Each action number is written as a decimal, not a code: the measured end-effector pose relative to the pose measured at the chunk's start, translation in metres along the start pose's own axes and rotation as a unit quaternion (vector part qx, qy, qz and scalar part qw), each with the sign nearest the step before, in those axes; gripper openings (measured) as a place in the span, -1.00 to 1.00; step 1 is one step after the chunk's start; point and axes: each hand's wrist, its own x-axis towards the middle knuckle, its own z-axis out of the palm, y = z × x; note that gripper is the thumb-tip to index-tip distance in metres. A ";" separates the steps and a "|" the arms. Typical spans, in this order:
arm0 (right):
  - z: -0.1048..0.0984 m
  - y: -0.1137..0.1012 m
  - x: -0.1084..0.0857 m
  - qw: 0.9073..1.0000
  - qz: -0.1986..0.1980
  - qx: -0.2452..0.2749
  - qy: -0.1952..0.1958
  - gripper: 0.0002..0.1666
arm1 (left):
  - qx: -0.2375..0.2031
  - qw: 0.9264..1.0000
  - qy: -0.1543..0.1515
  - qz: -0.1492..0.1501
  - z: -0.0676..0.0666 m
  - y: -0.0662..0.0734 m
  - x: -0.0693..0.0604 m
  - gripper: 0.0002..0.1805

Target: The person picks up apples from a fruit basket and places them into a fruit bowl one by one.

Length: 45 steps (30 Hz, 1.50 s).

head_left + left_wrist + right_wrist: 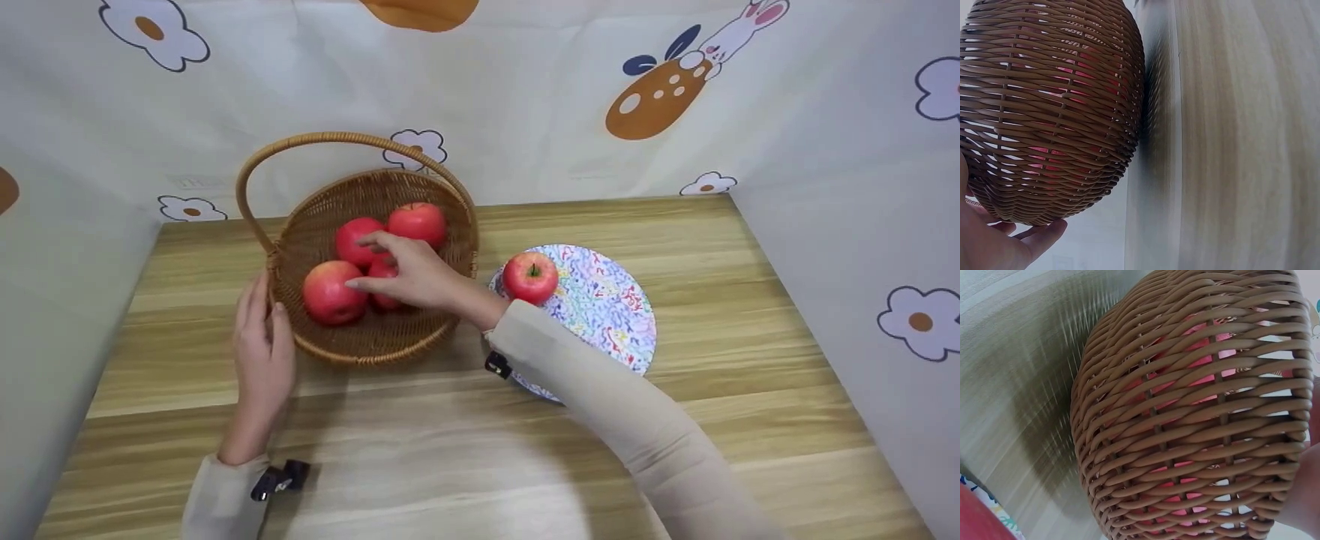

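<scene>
A brown wicker basket point(375, 349) with a tall arched handle holds several red apples point(334, 294). My left hand point(262, 349) rests against the basket's left side, its fingers fairly straight along the weave. In the left wrist view, those fingers point(1044, 239) touch the basket wall point(1055, 112). Over the apples reaches my right hand point(420, 274), thumb and fingers spread apart above a partly covered apple point(384, 279); whether it touches that apple is unclear. The basket wall point(1185, 416) hides most of this hand in the right wrist view.
Right of the basket, a round plate point(607, 300) with a colourful squiggle pattern bears one red apple point(530, 277) near its left edge. My right sleeve point(600, 397) passes over the plate's lower part. Patterned cloth walls point(525, 97) enclose the wooden table point(420, 450) at the back and sides.
</scene>
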 end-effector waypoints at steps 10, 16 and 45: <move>0.006 -0.003 0.012 1.000 -0.014 -0.007 -0.013 -0.27 | 0.001 1.000 0.002 0.002 0.001 0.001 0.000 -0.45; 0.010 -0.003 0.017 1.000 -0.011 0.002 -0.024 -0.32 | 0.003 1.000 0.000 -0.002 0.001 0.002 -0.001 -0.45; 0.028 0.001 0.026 0.999 0.012 -0.014 -0.032 -0.38 | -0.003 1.000 -0.005 -0.013 0.001 0.000 0.000 -0.45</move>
